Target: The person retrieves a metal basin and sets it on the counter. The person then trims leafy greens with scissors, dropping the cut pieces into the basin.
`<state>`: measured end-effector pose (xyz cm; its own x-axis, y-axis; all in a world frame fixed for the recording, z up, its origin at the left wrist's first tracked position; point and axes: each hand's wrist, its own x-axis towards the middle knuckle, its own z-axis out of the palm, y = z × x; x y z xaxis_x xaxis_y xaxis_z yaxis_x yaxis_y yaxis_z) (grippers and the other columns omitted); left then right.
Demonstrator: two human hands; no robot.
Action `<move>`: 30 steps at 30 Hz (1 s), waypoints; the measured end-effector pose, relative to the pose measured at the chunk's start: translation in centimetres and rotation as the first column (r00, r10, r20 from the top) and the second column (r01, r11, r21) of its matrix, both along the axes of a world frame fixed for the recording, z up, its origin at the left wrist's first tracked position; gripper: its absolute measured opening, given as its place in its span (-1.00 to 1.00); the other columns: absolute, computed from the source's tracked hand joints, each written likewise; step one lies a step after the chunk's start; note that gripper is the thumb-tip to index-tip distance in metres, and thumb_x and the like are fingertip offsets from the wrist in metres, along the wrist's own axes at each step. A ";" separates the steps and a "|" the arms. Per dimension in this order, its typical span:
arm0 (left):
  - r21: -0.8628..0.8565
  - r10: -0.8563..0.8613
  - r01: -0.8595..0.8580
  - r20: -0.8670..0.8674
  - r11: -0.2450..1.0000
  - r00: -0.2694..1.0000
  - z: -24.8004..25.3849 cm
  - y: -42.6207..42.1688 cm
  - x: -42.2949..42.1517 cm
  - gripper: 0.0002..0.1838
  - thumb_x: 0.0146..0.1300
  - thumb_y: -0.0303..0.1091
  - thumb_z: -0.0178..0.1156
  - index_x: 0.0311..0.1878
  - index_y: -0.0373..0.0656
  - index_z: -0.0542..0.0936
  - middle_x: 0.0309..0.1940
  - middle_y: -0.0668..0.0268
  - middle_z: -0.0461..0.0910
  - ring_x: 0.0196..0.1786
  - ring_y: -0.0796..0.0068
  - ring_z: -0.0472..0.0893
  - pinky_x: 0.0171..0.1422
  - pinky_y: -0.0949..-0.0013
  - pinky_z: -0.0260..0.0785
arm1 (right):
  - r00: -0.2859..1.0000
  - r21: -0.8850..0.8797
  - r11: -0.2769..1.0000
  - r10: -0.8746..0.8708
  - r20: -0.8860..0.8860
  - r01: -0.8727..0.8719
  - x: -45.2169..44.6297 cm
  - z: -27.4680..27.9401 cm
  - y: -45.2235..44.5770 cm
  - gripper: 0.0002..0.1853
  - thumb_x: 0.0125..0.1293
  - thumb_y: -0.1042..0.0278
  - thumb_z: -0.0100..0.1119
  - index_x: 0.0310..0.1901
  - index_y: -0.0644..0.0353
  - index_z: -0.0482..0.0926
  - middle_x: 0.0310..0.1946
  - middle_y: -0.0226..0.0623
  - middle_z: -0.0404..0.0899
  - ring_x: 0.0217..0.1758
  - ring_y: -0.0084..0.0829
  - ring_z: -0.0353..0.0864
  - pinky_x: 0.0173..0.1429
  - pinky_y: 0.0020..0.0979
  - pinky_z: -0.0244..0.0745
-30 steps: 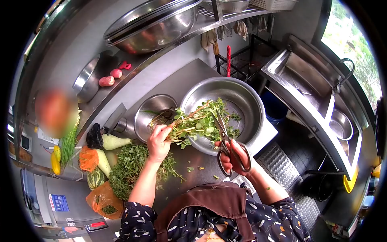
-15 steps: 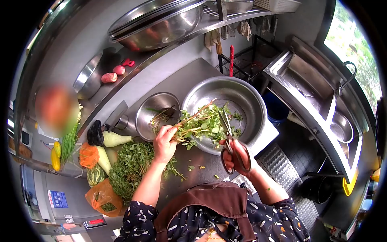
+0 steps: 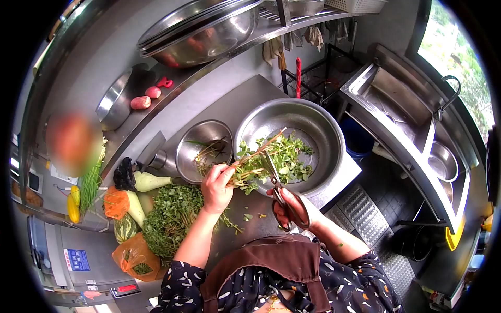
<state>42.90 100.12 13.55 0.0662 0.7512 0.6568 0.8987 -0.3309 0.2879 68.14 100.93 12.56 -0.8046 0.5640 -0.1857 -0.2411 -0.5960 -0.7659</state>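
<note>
My left hand [image 3: 217, 189] is closed round a bunch of leafy green stems [image 3: 255, 169], which reach out over the near left rim of a large metal basin [image 3: 326, 125]. In my right hand [image 3: 292, 208] is a pair of scissors [image 3: 275, 177], its blades up against the stems. Cut greens [image 3: 295, 156] lie inside the basin. To its left a smaller metal bowl [image 3: 189, 143] holds some stems and roots. A big heap of the same greens [image 3: 169, 221] rests on the counter beside my left forearm.
A cleaver [image 3: 151, 148] lies left of the small bowl. White radishes [image 3: 151, 181], a striped squash [image 3: 125, 228] and an orange bag [image 3: 136, 256] crowd the counter's left. Stacked metal basins [image 3: 209, 39] fill the shelf above; a sink [image 3: 389, 99] stands at right.
My right hand and the scissors have moved left and slightly down, bringing the blades from beside the bunch onto its stems. The left hand has shifted slightly right, still gripping the bunch.
</note>
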 end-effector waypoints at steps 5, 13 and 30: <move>-0.021 -0.020 0.021 0.035 1.000 0.999 -0.5 -0.4 0.0 -0.65 -0.08 -0.65 0.21 -0.15 -0.16 0.63 -0.29 0.24 0.57 -0.27 0.19 0.61 -0.21 0.26 0.47 | 0.985 0.103 0.992 -0.088 0.149 0.073 -0.1 1.0 -0.1 -0.51 0.48 -0.01 -0.08 0.11 0.34 0.31 -0.64 -0.44 0.25 -0.70 -0.60 0.26 -0.60 -0.53 0.21; -0.061 0.017 -0.006 0.192 0.998 0.981 -1.7 -0.3 -0.5 -0.60 -0.10 -0.69 0.17 -0.12 -0.18 0.62 -0.26 0.21 0.57 -0.24 0.17 0.62 -0.17 0.28 0.48 | 0.991 -0.123 0.984 -0.130 -0.035 0.125 0.3 0.2 -1.1 -0.52 0.46 -0.05 -0.07 0.10 0.24 0.31 -0.62 -0.42 0.28 -0.67 -0.57 0.29 -0.58 -0.50 0.25; -0.070 0.001 0.018 0.264 0.997 0.964 -2.2 -0.6 -0.6 -0.54 -0.10 -0.73 0.18 -0.05 -0.17 0.56 -0.20 0.19 0.58 -0.19 0.17 0.63 -0.11 0.30 0.48 | 0.972 -0.098 0.968 -0.233 -0.011 0.231 1.0 -0.3 -0.5 -0.47 0.45 -0.14 -0.11 0.09 0.25 0.32 -0.61 -0.41 0.25 -0.67 -0.57 0.25 -0.57 -0.49 0.17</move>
